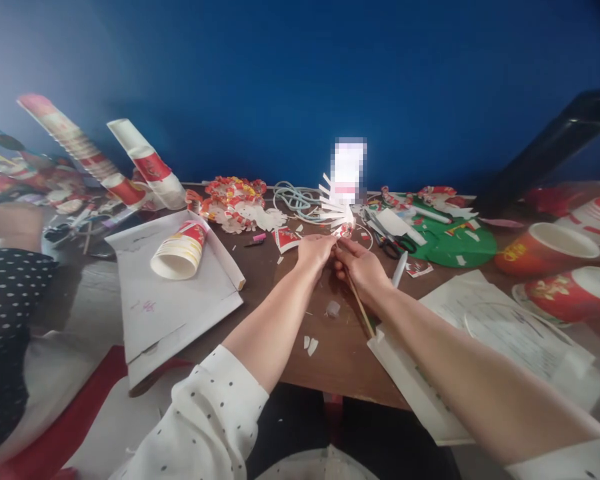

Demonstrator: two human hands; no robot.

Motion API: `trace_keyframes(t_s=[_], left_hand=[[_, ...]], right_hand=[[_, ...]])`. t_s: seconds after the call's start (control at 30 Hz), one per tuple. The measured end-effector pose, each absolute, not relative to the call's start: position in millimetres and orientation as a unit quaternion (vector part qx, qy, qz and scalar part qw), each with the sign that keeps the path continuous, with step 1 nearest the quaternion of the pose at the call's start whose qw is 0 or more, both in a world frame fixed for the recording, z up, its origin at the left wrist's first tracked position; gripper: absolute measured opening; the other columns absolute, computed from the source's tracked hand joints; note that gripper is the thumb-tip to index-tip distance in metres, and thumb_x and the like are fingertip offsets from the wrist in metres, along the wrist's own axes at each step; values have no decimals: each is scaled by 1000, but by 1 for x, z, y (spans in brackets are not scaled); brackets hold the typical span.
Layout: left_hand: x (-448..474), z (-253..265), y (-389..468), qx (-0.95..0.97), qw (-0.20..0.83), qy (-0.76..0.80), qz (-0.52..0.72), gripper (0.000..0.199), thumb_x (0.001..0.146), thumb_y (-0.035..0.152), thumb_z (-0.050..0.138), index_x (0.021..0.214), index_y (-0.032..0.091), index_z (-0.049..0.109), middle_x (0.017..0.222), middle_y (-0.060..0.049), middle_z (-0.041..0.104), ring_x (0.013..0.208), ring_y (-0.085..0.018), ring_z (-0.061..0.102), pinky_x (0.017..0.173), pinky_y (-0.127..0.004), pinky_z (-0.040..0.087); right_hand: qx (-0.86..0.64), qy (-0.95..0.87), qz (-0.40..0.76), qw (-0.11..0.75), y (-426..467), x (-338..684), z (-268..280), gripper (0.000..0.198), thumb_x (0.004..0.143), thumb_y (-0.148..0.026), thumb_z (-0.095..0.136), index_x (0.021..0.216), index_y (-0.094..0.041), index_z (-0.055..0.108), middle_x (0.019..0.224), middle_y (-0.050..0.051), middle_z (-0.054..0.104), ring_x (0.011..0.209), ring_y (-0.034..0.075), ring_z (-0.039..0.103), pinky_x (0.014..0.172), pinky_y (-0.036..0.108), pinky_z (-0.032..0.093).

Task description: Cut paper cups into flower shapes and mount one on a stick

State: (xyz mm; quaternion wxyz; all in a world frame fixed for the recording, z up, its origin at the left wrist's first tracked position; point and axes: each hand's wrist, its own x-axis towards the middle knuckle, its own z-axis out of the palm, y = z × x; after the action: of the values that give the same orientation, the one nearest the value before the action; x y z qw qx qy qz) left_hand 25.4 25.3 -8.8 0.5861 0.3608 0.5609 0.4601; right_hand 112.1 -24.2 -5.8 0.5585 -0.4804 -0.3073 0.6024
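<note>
My left hand (316,253) and my right hand (361,265) meet above the middle of the table, fingers closed. Between their fingertips is a cut paper cup (341,212), its white strips fanned out toward the back and a red printed part near my fingers. The left fingers pinch its near end. A thin wooden stick (361,303) runs from under my right fingers down toward the table's front edge; the right hand seems closed around it. My fingers hide where stick and paper meet. A red printed paper scrap (286,239) lies just left of my hands.
Scissors (393,247) and a green round sheet (453,237) lie to the right, near red paper cups (547,250). Leftward are a paper cup (180,250) on a white folder (175,313), stacked cups (87,150) and cut-paper pieces (235,200). A co-worker's arm (13,227) is far left.
</note>
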Motion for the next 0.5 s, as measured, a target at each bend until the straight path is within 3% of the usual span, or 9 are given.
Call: trace_keyframes(t_s=[0.5], left_hand=[[21, -8, 28, 362, 585, 529, 496, 21, 61, 32, 76, 65, 16, 63, 55, 0, 55, 56, -11, 49, 53, -23, 35]], right_hand=[[-383, -199, 717, 547, -21, 126, 3, 36, 75, -3, 57, 106, -21, 59, 70, -3, 56, 49, 3, 49, 38, 8, 39]])
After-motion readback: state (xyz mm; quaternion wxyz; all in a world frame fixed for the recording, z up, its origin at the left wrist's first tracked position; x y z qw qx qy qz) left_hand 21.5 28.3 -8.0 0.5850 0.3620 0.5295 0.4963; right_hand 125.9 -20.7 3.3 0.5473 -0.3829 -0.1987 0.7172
